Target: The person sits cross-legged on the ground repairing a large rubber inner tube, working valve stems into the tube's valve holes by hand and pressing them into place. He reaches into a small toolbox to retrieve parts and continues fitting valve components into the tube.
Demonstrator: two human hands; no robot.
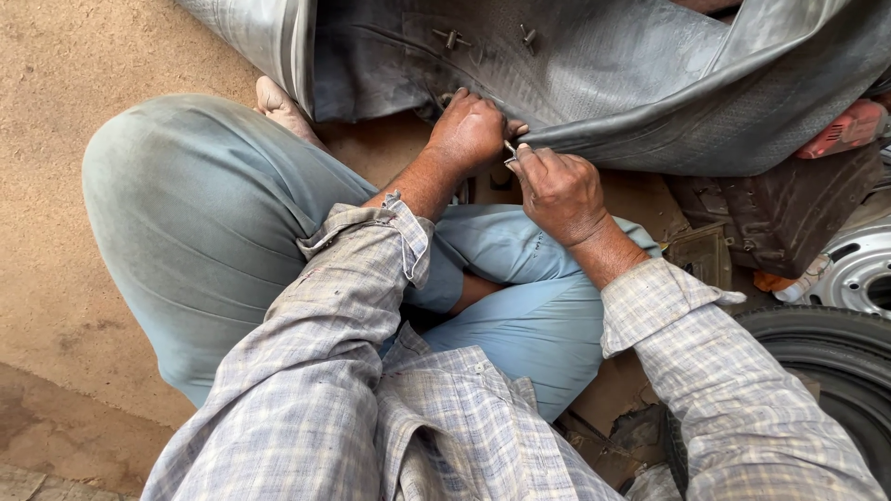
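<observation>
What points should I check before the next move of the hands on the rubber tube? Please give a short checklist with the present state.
1. Left hand has a grip on the rubber tube: ok, its fingers press on the tube's fold.
2. Right hand holds the small metal tool: ok, pinched between the fingertips.
3. Tool tip meets the tube's edge: cannot tell, the fingers hide the contact.
4. Tube is supported: ok, it lies across the ground in front of the crossed legs.
5. Valve stems are away from the hands: ok, they sit higher up on the tube.
6. Tyre and wheel rim are apart from the hands: ok.
</observation>
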